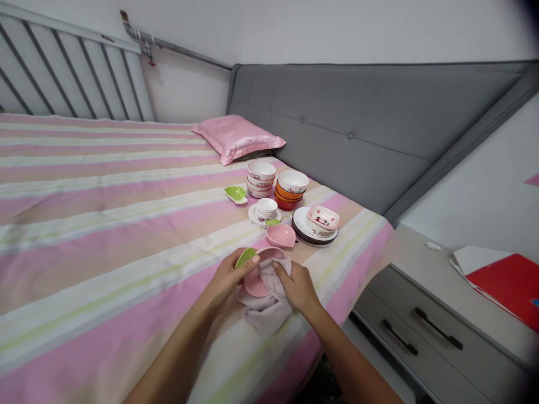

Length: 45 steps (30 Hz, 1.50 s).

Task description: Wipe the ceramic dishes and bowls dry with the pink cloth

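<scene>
My left hand (231,276) grips a pink peach-shaped dish (255,283) by its green leaf-shaped end, thumb on top. A pale pinkish-grey cloth (269,311) is pinched in my right hand (301,286) and pressed against the inside and right rim of that dish. The cloth's loose part hangs below the dish, over the bed. Just beyond my hands lies a second pink peach-shaped dish (281,235) with a green leaf. The fingers under the held dish are mostly hidden.
On the striped bedspread (126,247) stand stacked white bowls (261,171), white and orange bowls (293,182), small saucers (266,207), plates (311,233) under a pink rectangular dish (324,217), and a green leaf-shaped dish (236,194). A pink pillow (240,137) lies behind; a nightstand (425,269) stands right.
</scene>
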Motion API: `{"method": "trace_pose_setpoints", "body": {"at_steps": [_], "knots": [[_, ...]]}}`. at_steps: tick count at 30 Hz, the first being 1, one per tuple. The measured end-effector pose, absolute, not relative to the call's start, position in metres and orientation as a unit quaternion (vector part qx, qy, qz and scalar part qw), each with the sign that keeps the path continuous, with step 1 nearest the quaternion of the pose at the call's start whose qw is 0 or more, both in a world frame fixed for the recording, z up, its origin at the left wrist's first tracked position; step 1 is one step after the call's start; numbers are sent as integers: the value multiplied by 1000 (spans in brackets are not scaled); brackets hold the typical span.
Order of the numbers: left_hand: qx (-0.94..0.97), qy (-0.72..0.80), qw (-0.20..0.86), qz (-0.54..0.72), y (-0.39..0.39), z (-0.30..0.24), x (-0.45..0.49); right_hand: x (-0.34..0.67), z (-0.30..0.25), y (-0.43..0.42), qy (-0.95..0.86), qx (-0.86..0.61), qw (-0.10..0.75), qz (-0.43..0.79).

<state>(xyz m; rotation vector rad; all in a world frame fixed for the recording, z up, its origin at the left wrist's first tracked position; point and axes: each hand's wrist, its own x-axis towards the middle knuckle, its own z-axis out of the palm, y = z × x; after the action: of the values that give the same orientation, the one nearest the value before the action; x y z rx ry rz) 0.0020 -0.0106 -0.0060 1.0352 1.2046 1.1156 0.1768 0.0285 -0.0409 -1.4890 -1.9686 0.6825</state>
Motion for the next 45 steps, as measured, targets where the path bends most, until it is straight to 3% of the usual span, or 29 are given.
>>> {"method": "trace_pose_setpoints", "body": {"at_steps": [11,21,34,40,45], "knots": [[528,526,575,338,-8,-10,-2,180,-34,23,-813,-533,203,120],[474,519,528,476,-8,-11,14,181,-36,30,-721,-531,372,245],[317,485,574,579,-10,-2,29,168,-44,21,-652,-553,381,351],[224,459,658,554,-6,-21,35,167,-48,22,-623,-581,470,228],[202,459,669,549,-2,-32,34,166,-45,18,-723,-505,461,99]]}}
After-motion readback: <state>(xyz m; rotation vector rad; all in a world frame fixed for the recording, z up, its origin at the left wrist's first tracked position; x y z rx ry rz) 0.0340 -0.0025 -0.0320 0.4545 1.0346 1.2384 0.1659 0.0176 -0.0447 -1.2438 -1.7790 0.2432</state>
